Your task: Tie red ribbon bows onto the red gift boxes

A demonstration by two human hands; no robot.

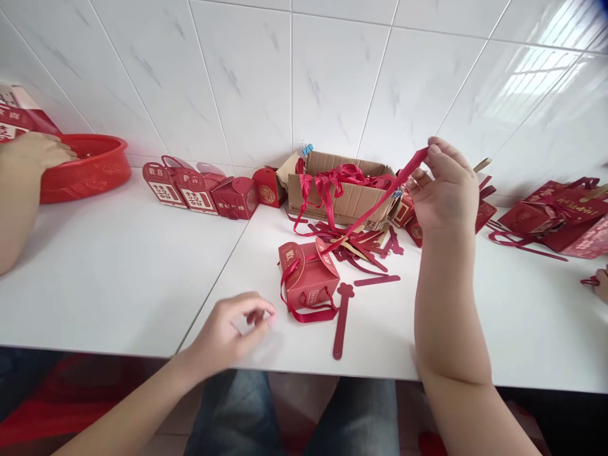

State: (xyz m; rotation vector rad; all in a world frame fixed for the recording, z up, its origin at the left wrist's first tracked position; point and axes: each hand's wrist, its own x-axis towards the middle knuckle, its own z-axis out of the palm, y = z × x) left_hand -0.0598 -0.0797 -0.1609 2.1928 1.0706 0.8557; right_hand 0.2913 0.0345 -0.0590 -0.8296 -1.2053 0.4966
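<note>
My right hand (446, 187) is raised above the white table (118, 278) and pinches the end of a red ribbon (380, 199). The ribbon runs down to a small red gift box (311, 278) standing in front of me. More ribbon loops around the box's left and front sides. My left hand (237, 329) rests near the table's front edge, left of the box, fingers curled together with nothing visible in them. A flat red paper tag (342, 320) lies just right of the box.
A cardboard box (349, 196) full of red ribbons sits at the wall, loose tags strewn before it. Several finished red boxes (199, 190) line up to its left. Another person's hand (35, 155) reaches into a red basin (95, 168). Red bags (560, 215) lie far right.
</note>
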